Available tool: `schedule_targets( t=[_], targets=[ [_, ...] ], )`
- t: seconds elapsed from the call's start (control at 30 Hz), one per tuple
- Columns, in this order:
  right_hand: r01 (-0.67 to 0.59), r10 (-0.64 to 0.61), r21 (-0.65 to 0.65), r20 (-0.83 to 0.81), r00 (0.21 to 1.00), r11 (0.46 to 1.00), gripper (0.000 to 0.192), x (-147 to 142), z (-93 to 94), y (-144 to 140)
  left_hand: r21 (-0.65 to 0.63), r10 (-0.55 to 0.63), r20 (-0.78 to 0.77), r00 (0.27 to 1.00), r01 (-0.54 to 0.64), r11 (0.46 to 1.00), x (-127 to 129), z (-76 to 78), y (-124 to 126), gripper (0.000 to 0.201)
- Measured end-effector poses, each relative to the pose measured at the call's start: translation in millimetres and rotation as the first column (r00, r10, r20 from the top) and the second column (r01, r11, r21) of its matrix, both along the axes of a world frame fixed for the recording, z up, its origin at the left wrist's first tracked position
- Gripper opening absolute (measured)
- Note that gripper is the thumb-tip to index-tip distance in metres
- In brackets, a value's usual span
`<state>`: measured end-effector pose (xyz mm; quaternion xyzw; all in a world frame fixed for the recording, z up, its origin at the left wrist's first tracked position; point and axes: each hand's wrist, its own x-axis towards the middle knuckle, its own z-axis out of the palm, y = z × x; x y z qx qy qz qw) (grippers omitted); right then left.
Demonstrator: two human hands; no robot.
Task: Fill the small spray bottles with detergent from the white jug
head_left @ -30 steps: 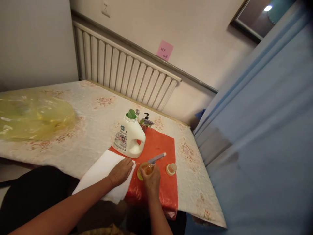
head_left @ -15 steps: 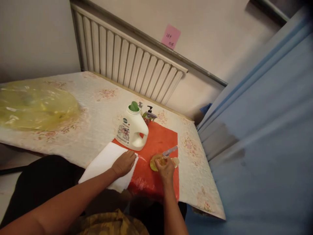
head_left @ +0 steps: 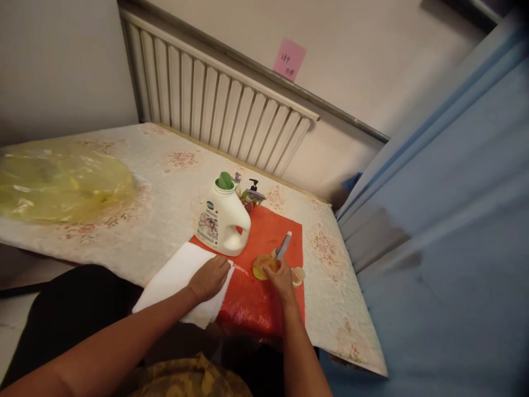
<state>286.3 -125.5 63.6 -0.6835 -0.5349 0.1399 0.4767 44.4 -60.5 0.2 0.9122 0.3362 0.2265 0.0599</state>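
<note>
My right hand is closed, thumb and fingers pinching a short grey-handled tool with a pale end, whose kind I cannot make out. Its lower part is hidden by my fingers and a shallow round dish with yellow content, which the hand is touching. A small pale cup or cap lies just right of that hand. My left hand rests palm down on a folded white towel, fingers stretched toward its right edge. Both dish and cup sit on a red sheet.
A white jug with a green spout stands behind the towel. Small pump and spray bottles are behind it. A yellow plastic bag lies at the left on the floral tablecloth. A blue curtain hangs at the right.
The grey-handled tool has tilted from nearly level to more upright. My right hand has shifted slightly, uncovering more of the pale cup. My left hand stays on the towel.
</note>
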Motion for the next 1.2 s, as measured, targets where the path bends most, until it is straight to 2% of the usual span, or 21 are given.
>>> schedule_targets(
  t=[0.1,0.23,0.33,0.5,0.7,0.8,0.87,1.07,1.2],
  targets=[
    [0.045,-0.045,0.012,-0.015,0.999,0.999,0.054,-3.0,-2.5,-0.8,0.0,-0.002,-0.012,1.0,0.002,1.0,0.1,2.1,-0.1,0.02],
    [0.252,-0.252,0.015,0.021,0.967,0.968,0.057,-11.1,-6.1,0.5,-0.006,-0.005,0.007,1.0,0.005,1.0,-0.1,3.5,-0.4,0.019],
    [0.317,-0.318,0.025,0.073,0.945,0.948,0.053,-17.7,-6.8,1.1,-0.016,-0.005,0.03,1.0,0.005,1.0,-0.3,1.0,0.5,0.02],
    [0.308,-0.307,0.007,0.083,0.948,0.951,0.044,-20.0,-3.8,2.9,-0.037,-0.005,0.035,0.999,0.007,0.999,-0.7,-4.2,1.9,0.02],
    [0.091,-0.09,-0.078,0.015,0.996,0.993,0.033,-7.0,5.5,1.7,-0.028,-0.008,0.052,0.999,0.009,1.0,-0.8,-4.0,0.8,0.02],
    [0.041,-0.043,-0.09,-0.011,0.999,0.995,0.033,-4.8,8.5,1.0,-0.02,-0.011,0.038,0.999,0.012,1.0,-1.0,-2.8,0.3,0.021],
    [0.075,-0.076,-0.081,-0.012,0.997,0.994,0.038,-6.5,7.7,2.0,-0.013,-0.008,0.03,1.0,0.008,1.0,-1.3,-2.3,0.2,0.021],
    [0.293,-0.293,-0.002,-0.003,0.956,0.956,0.05,-14.6,-2.3,6.6,0.013,0.001,-0.003,1.0,-0.001,1.0,-1.9,-0.4,-1.3,0.018],
    [0.331,-0.331,0.034,-0.001,0.944,0.943,0.047,-16.7,-4.3,8.8,0.017,0.007,-0.034,0.999,-0.007,1.0,-2.4,0.5,-1.8,0.019]
  ],
)
